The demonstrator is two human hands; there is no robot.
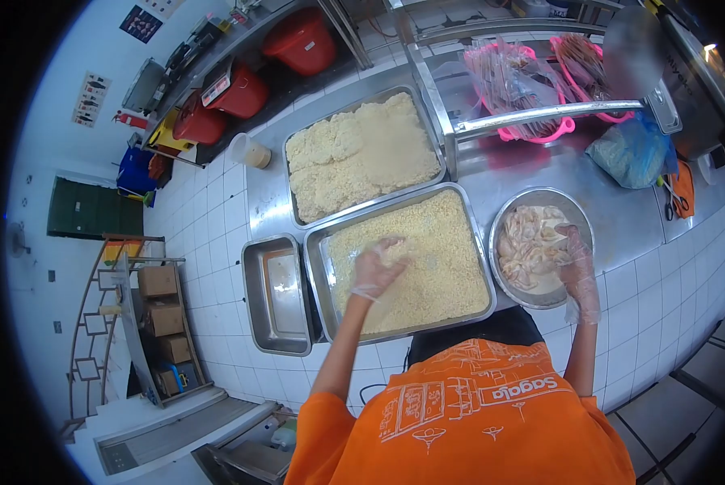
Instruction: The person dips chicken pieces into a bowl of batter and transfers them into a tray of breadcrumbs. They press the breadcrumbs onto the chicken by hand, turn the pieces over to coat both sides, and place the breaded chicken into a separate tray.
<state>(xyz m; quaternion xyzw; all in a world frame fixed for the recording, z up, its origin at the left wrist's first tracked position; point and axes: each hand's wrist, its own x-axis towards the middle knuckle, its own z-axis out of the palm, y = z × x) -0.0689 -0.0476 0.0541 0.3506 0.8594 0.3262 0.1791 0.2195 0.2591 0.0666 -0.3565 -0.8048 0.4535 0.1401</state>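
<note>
spreading both arms (340, 360) over two steel vessels

at the far left of the worktop (617, 226) sits a small deep tray (256, 303), a brownish patch on its bottom. beyond it a clear cup (249, 151) stands beside a large tray (296, 212) of pale, crumb-covered slabs.

next comes the crumb tray (321, 271), just right of the small one. the left forearm climbs from the orange sleeve (320, 416), leaning a little to the right, and crosses the near rim. the left hand (378, 271) is low over the left-centre of the crumbs (447, 283), in a clear plastic glove cuffed at the wrist. its fingers bend inward, gripping a crumb-coated lump (396, 252) on their right side.

to the right of that tray stands a round metal bowl (493, 242) of raw-looking pieces (526, 242) in milky liquid. the right forearm rises more steeply, the gloved wrist just outside the bowl's right rim. the right hand (575, 263) reaches over that rim, knuckles outward, fingers pointing away from the body and resting at the pieces; i cannot tell whether they have closed on one.

farther right, behind the bowl, are pink baskets (558, 133), a blue plastic bag (641, 153), then scissors (669, 212) by an orange cloth (685, 190).
</note>
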